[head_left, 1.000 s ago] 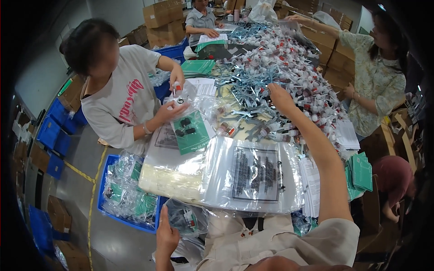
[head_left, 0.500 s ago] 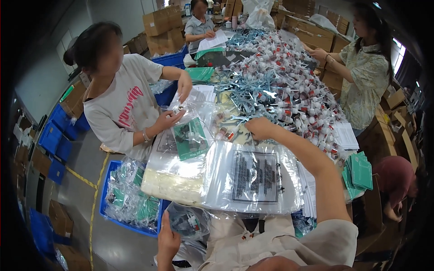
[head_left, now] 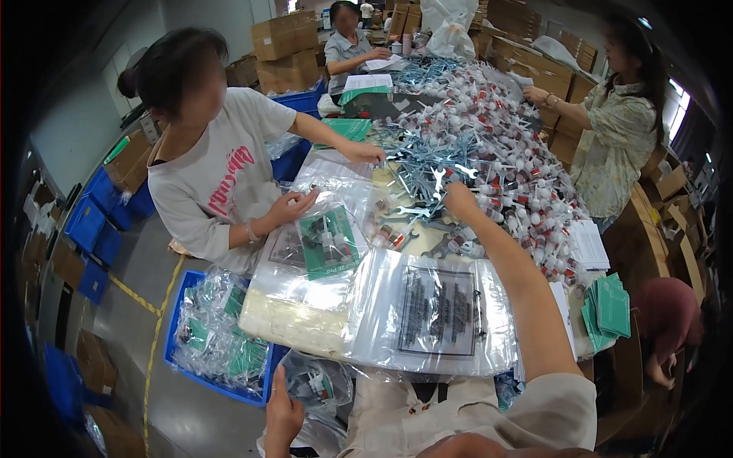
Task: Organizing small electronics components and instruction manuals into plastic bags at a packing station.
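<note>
My left hand (head_left: pixel 284 411) is low at the table's near edge, closed on the rim of a clear plastic bag (head_left: pixel 319 380). White and red-marked small bottles show inside that bag. Stretched across the table, my right hand (head_left: pixel 461 201) touches the edge of the pile of open-end wrenches (head_left: pixel 443 153). Its fingertips are hidden among the metal pieces, so its grip is unclear. Just left of it lies a loose wrench (head_left: pixel 413 211). Between my arms is a stack of clear plastic bags (head_left: pixel 370 305) with a black printed panel.
Small white-capped bottles (head_left: pixel 527 175) are heaped along the right. Green cards (head_left: pixel 608 305) are stacked at the right edge. A blue bin (head_left: pixel 174 336) of filled bags stands at lower left. A co-worker's hand (head_left: pixel 365 153) reaches to the wrenches; a bagged green card (head_left: pixel 328 243) lies before that person.
My right hand has moved farther away and slightly right, deeper into the wrenches. The left co-worker's hand has moved from a bag toward the wrench pile. My left hand stays with the bag.
</note>
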Demonstrator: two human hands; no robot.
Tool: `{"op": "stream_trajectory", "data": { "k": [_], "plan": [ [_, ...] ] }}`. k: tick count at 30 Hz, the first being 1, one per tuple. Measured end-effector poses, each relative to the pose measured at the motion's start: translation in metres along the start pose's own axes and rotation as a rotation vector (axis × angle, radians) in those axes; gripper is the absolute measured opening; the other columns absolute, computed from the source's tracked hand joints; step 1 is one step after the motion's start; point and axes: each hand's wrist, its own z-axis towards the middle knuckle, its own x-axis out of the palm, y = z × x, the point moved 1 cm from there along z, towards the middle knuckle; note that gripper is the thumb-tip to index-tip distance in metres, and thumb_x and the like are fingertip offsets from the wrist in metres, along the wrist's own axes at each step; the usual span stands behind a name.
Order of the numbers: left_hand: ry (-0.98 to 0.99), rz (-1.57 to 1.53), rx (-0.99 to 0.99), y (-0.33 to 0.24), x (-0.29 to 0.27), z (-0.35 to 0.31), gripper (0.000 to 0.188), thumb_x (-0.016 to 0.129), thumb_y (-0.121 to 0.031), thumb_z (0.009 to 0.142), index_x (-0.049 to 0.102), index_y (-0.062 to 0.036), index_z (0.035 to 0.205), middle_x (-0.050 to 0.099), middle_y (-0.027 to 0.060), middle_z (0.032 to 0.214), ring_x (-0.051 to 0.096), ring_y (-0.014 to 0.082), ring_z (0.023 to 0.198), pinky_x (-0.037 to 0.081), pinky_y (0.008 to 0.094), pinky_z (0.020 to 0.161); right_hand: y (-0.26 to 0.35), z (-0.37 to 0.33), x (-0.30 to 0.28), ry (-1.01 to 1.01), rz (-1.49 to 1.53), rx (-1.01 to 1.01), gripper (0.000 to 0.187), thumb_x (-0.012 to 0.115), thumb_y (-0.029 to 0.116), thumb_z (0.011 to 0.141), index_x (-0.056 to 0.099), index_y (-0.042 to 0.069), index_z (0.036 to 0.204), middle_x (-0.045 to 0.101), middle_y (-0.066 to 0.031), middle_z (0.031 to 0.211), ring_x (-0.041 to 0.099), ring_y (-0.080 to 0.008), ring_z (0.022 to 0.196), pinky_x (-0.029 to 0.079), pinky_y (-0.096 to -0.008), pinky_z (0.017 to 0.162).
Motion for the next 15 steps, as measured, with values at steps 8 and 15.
{"op": "stream_trajectory", "data": {
  "k": [8,15],
  "plan": [
    [0.026,-0.02,-0.011,0.011,0.004,0.005,0.068,0.046,0.008,0.071,0.026,0.0089,0.136,0.038,0.0314,0.134,0.038,0.045,0.124,0.035,0.0391,0.101,-0.016,0.001,0.002,-0.046,0.058,-0.074,0.033,0.064,0.033,0.081,0.064,0.0,0.083,0.062,-0.0187,0.088,0.06,-0.035,0.081,0.047,-0.0437,0.071],
    [0.017,-0.018,-0.048,0.01,-0.002,0.003,0.069,0.045,0.007,0.072,0.026,0.0074,0.137,0.038,0.0302,0.135,0.038,0.0441,0.124,0.035,0.0391,0.101,-0.026,-0.017,-0.041,0.217,1.07,0.205,0.022,0.063,0.026,0.086,0.058,0.005,0.08,0.054,0.0007,0.065,0.045,-0.0064,0.05,0.028,-0.0225,0.04]
  ]
}}
